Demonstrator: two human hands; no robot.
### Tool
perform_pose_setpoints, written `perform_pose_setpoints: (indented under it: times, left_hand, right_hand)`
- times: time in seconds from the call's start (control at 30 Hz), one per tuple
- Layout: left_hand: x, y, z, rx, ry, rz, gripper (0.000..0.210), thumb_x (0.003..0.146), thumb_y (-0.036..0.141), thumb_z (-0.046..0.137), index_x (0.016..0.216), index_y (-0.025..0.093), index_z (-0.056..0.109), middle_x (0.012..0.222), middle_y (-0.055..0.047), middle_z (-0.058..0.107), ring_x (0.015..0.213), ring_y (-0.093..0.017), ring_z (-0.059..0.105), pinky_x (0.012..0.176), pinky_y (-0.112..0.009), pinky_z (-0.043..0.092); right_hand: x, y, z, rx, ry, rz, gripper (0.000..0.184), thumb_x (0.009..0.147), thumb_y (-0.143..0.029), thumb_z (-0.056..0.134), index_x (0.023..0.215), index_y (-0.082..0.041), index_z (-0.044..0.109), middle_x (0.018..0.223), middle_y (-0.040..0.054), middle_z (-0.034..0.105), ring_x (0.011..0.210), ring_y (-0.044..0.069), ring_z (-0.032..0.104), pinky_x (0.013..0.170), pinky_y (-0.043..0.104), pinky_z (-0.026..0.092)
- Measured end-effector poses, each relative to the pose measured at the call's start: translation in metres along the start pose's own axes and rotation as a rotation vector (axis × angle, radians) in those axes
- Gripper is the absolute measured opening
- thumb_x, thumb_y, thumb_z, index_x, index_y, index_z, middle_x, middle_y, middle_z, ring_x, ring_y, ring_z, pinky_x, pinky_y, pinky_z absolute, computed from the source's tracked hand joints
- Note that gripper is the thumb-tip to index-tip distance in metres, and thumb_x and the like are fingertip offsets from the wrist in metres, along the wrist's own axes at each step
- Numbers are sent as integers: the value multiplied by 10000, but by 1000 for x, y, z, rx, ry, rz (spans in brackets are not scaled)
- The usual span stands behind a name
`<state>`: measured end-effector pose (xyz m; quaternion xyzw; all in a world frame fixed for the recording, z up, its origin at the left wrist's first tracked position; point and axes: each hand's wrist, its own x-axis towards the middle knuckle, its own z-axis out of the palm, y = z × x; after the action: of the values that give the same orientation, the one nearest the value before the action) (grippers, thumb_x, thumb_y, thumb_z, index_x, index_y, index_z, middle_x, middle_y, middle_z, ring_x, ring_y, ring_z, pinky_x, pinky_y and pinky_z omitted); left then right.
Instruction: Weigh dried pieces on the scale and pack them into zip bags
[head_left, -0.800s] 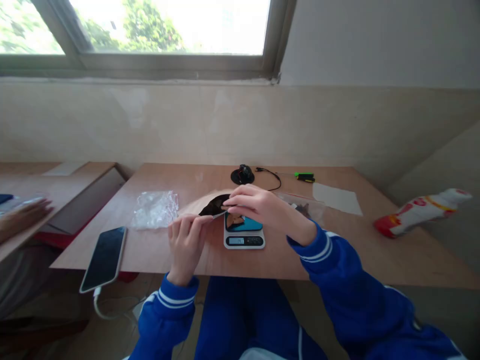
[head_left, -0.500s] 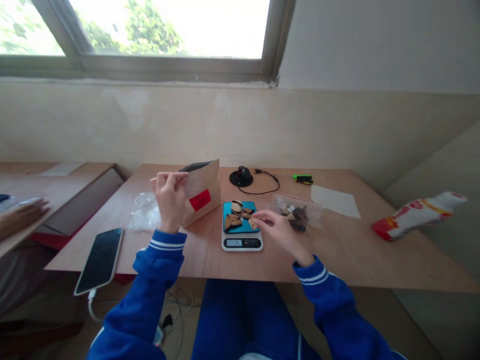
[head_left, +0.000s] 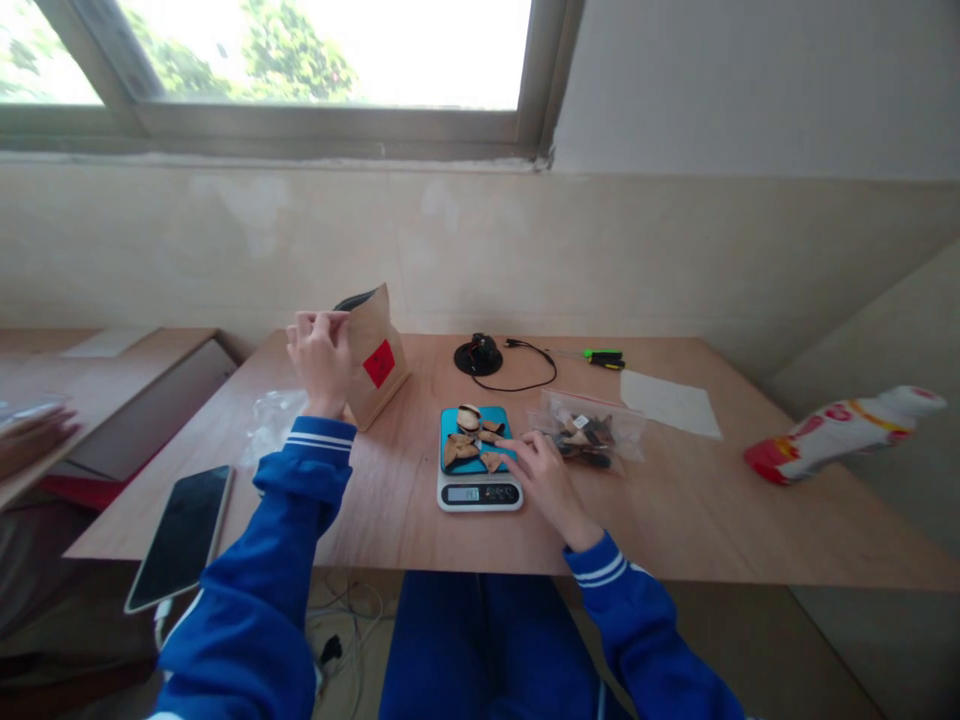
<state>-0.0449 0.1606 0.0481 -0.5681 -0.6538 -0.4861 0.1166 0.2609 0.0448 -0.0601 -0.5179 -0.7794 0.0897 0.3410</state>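
My left hand [head_left: 321, 355] grips the top edge of a brown paper bag [head_left: 367, 385] with a red label, tilting it up off the tabletop. Several dried brown pieces [head_left: 460, 452], curled and bark-like, lie on the blue plate of a small kitchen scale [head_left: 480, 497]. A pale, rounded piece [head_left: 469, 417] sits at the back of the plate. My right hand [head_left: 546, 480] hovers at the plate's right side, fingers stretched and apart, beside a small tan piece [head_left: 492, 461] on the plate. The digits on the scale's display are too blurred to read surely.
Right of the scale lies a clear zip bag [head_left: 592, 432] of dark dried pieces. Behind are a black round-based device [head_left: 478, 354] with a cable, a screwdriver [head_left: 604, 358] and paper [head_left: 670, 403]. A bottle [head_left: 844, 435] leans rightward. A phone [head_left: 180, 540] overhangs the front edge.
My right hand has let go of the small tan piece, which now lies on the scale's plate. My left hand has lifted the paper bag up and to the left.
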Motion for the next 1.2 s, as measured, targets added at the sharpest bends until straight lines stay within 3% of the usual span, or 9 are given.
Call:
perform_pose_setpoints:
  times: [0.2,0.47,1.0,1.13,1.2]
  left_hand:
    - [-6,3,-4,12,-17,50,219,897,299,496,1023,218,656,1034,-105,582,1026,-290,541,959,-458,402]
    - [-9,-3,-5,42,-35,83,246,910,293,477,1057,206,653,1060,-121,570,1044,-297,522,961,-457,397]
    - [-14,-1,-8,24,-47,74,295,902,216,439,1159,217,583,1173,-113,575,1189,-291,492,1043,-454,346]
    - [-15,-5,-5,-57,35,91,517,877,215,498,1380,188,379,1499,-157,325,1402,-263,298,1083,-401,339]
    - [-13,-12,-3,-112,73,18,536,874,277,535,1372,161,373,1500,-185,325,1399,-261,316,1047,-374,384]
  right_hand:
    - [-36,-4,-22,189,54,176,276,961,-248,396,1069,-204,646,951,86,600,869,203,623,741,314,513]
    - [-95,-5,-20,207,-25,296,279,945,-272,404,1027,-216,665,915,83,648,816,202,657,718,306,531]
    - [-103,8,-20,185,-32,335,293,933,-306,405,984,-208,677,897,88,652,804,217,659,752,348,551]
    - [-104,8,-19,193,-24,331,279,929,-309,416,969,-217,677,907,86,663,828,220,669,752,342,549]
    - [-104,10,-19,186,-19,333,280,927,-309,421,966,-214,681,904,87,664,807,219,668,744,341,550]
